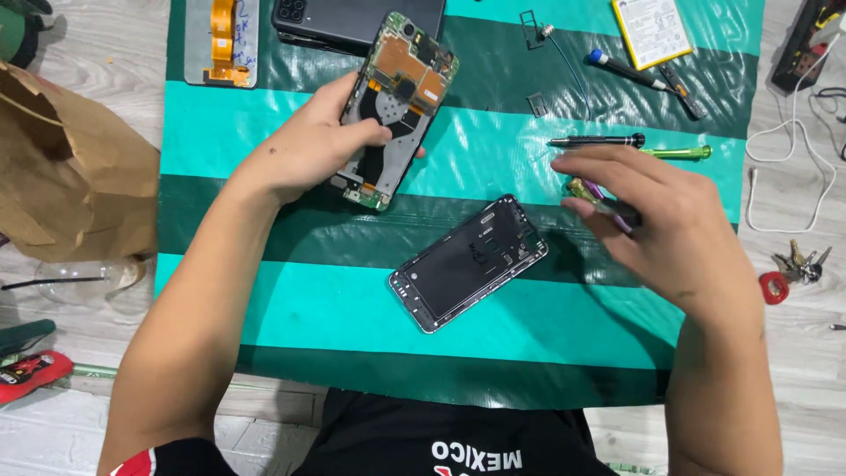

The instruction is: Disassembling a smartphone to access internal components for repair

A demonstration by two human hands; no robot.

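Note:
My left hand (308, 145) grips an opened phone (397, 97) with its circuit board and orange flex parts exposed, tilted above the striped green mat (352, 300). My right hand (652, 220) hovers over the mat's right side, its fingers closed around a small yellow-and-purple tool (586, 191). A black phone back frame (467, 263) lies flat on the mat between my arms. A black screwdriver (595, 140) and a green tool (679, 152) lie just beyond my right fingers.
A phone screen with orange flex (222, 40) and a dark phone (344, 22) lie at the mat's far side. A battery (652, 31) and blue-tipped screwdriver (630, 70) sit far right. A brown paper bag (70, 167) is left; keys (797, 269) and a white cable (793, 150) right.

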